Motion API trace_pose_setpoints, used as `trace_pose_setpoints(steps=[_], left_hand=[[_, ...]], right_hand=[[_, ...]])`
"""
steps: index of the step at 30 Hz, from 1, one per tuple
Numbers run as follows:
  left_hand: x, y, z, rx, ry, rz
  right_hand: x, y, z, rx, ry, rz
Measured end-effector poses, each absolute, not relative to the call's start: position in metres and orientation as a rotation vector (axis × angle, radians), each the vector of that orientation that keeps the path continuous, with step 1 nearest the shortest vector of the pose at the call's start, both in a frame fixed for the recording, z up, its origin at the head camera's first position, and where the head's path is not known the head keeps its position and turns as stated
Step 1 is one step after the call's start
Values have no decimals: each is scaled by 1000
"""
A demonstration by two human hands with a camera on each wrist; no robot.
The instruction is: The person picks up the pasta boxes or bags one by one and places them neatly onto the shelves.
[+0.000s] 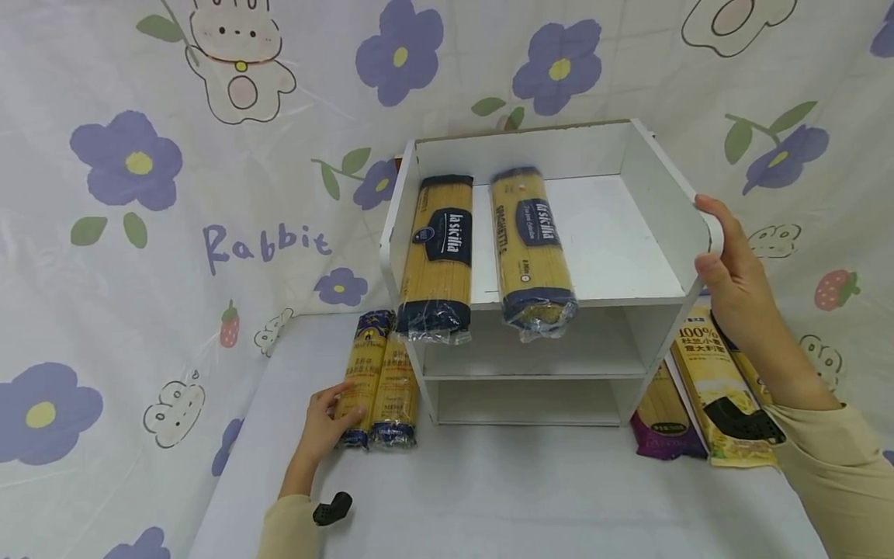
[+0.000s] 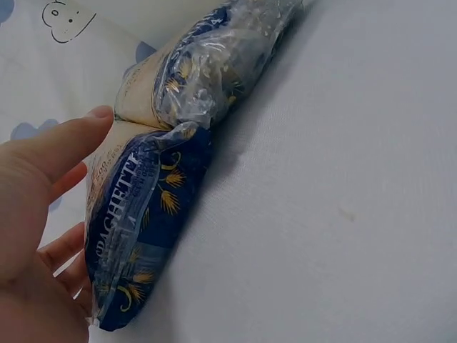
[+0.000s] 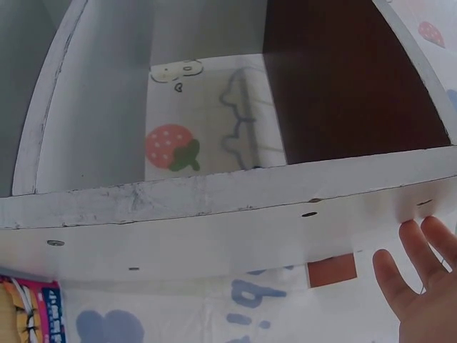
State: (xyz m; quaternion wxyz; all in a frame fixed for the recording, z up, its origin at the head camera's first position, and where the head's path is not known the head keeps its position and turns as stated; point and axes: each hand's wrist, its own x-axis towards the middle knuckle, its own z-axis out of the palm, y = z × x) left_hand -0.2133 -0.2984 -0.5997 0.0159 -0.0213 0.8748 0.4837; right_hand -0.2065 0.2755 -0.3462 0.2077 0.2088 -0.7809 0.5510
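The left hand (image 1: 323, 425) lies on the white table (image 1: 489, 497), its fingers curled loosely round the near end of a blue-ended spaghetti packet (image 1: 362, 376); in the left wrist view the thumb and fingers (image 2: 68, 146) bracket that packet's (image 2: 136, 236) side without squeezing it flat. Touching this packet on the side away from the palm lies a second spaghetti packet (image 1: 396, 392), parallel to it, its far edge right against the foot of the white shelf unit (image 1: 656, 194).

Above and beyond the left hand, on the shelf unit's top tier, two Lasicilia spaghetti packs (image 1: 438, 256) lie side by side, a gap between them, their near ends hanging over the front edge.

The right hand (image 1: 733, 283) holds the shelf unit's right wall at its rounded top front corner, thumb over the rim, fingers outside; the right wrist view shows the fingertips (image 3: 414, 250) flat against the white panel (image 3: 214, 236). Below this wrist, on the table just beside the unit, lie a purple-ended pasta pack (image 1: 663, 419) and a yellow pasta pack with Chinese print (image 1: 719, 388)
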Motion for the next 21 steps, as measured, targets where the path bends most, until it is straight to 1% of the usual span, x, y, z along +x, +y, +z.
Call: trace_pose_setpoints(steps=[10,15,21], left_hand=[[-211,-298,-592,-52,2763,1545],[-211,-300,-594,-131,2775,1366],[-216,-299,-578,-148,2773,1153]], right_hand=[[-209,274,-348,616,-2140,1580],[-208,271,-347,622,-2105,1644],[-207,273,-348,593,-2134,1565]])
